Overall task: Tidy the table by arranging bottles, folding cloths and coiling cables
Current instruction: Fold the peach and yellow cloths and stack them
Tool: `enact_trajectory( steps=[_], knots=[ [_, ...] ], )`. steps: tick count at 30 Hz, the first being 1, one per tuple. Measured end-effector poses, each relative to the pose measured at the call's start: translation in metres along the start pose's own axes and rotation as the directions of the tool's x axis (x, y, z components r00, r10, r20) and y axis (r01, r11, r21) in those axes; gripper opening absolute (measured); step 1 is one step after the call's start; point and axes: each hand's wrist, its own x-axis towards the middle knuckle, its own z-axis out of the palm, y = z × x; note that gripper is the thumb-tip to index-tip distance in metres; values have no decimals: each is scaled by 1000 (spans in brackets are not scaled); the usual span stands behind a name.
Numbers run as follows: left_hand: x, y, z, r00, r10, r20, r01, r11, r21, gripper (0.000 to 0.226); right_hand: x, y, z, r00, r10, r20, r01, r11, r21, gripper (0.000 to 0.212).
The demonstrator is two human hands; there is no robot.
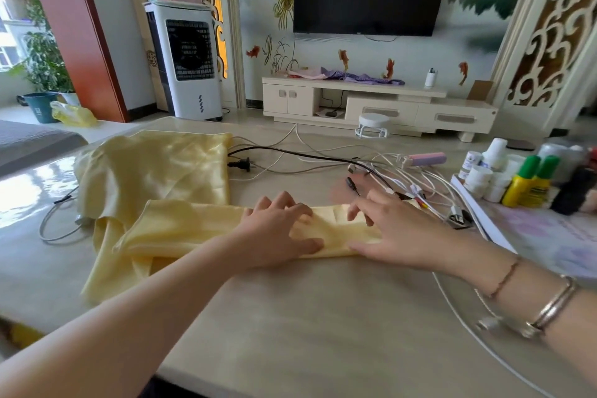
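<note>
a: where's the cloth [181, 226]?
b: on the desk [290, 317], folded strip running left-right. left hand [277, 229], right hand [397, 229] both press its right end, fingers bent, not clutching.

bare table [290, 317] lies open nearside; tangled cables [381, 168] and bottles [523, 184] crowd the right.

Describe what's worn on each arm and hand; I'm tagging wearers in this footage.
Both forearms are bare, no sleeves in view. The left hand and its wrist carry nothing. The right hand has a thin reddish cord bracelet at the wrist and, further up the forearm, silver metal bangles.
</note>
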Motion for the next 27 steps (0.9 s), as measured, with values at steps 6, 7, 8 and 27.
enact_trajectory(
  steps=[6, 7, 8, 27],
  knots=[
    [-1, 14, 0, 995, -82, 61, 79, 995, 56, 81, -37, -10, -4, 1000, 8, 3, -7, 941, -339, 41],
    [-2, 16, -1, 994, -88, 66, 84, 995, 59, 83, -38, -11, -2, 999, 37, 1, -33, 921, -388, 42],
    [-3, 17, 0, 994, -94, 64, 90, 994, 60, 84, -37, -12, 1, 997, 78, -12, -76, 903, -423, 41],
    [0, -8, -8, 966, -252, 47, 127, 313, -941, 42, 10, -57, 43, 902, 1, -431, 178, 909, 376, 31]
  ],
)
